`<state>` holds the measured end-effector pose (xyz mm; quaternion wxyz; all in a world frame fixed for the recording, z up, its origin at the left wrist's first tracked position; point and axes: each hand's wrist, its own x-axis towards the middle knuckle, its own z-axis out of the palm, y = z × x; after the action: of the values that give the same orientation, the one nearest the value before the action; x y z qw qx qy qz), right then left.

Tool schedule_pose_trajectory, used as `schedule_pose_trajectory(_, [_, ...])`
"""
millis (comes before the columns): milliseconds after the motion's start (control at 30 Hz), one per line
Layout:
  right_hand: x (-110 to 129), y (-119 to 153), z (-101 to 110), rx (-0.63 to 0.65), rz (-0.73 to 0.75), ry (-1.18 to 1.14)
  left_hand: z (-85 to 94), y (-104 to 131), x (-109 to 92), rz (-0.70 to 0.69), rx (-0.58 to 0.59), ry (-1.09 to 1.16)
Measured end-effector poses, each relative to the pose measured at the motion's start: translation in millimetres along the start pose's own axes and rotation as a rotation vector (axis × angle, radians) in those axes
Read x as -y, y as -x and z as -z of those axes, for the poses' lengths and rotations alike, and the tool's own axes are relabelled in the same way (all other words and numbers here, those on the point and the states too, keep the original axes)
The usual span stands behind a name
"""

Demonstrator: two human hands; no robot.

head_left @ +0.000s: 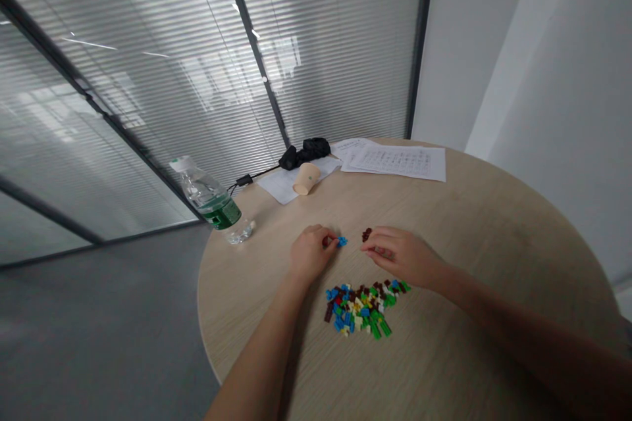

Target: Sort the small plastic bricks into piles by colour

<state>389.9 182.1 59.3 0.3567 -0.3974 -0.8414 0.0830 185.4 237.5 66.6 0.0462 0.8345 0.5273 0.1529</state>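
Observation:
My left hand [311, 252] rests low over the table, its thumb and fingers closed at the edge of a small group of blue toy bricks [342, 241]. Which blue brick is gripped is too small to make out. Facing it, my right hand [397, 253] has its thumb and fingertips drawn together beside a little cluster of brown toy bricks [366, 234]. Anything between those fingertips is too small to see. Closer to me, below both hands, lies a loose pile of toy bricks [363, 308] in blue, brown, green, yellow, white and red.
On the round wooden table [484, 223], a clear water bottle [220, 210] with a green label stands at the left edge. A paper cup [307, 179] lies on its side near a black bundle [315, 148] with a cable. Printed sheets [399, 162] lie along the back edge.

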Motion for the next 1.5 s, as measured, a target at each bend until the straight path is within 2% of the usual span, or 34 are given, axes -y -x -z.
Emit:
schedule_pose_trajectory(467, [-2.6, 1.0, -0.7, 0.045, -0.008, -0.008, 0.4, 0.2, 0.8, 0.001, 0.029, -0.002])
schedule_pose_trajectory(800, [6.1, 3.9, -3.9, 0.358, 0.115, -0.110, 6.3, 0.7, -2.4, 0.043, 0.050, -0.017])
schedule_pose_trajectory(1100, [9.3, 2.5, -3.4, 0.393, 0.075, -0.084, 5.8, 2.1, -1.4, 0.041, 0.028, -0.014])
schedule_pose_trajectory(1200, [9.3, 1.8, -2.0, 0.379, 0.074, -0.065, 7.8, 2.4, -1.4, 0.031, 0.016, -0.004])
schedule_pose_trajectory(1267, [5.9, 0.5, 0.3, 0.308, 0.038, -0.028, 10.2, 2.7, -1.8, 0.026, 0.001, 0.015])
schedule_pose_trajectory(1367, [-5.8, -1.7, 4.7, 0.123, -0.117, 0.051, 14.4, 3.3, -2.9, -0.009, -0.010, 0.076])
schedule_pose_trajectory(1500, [-26.4, -1.5, 5.8, -0.013, -0.310, 0.104, 17.9, 5.1, -6.1, -0.181, 0.058, 0.214])
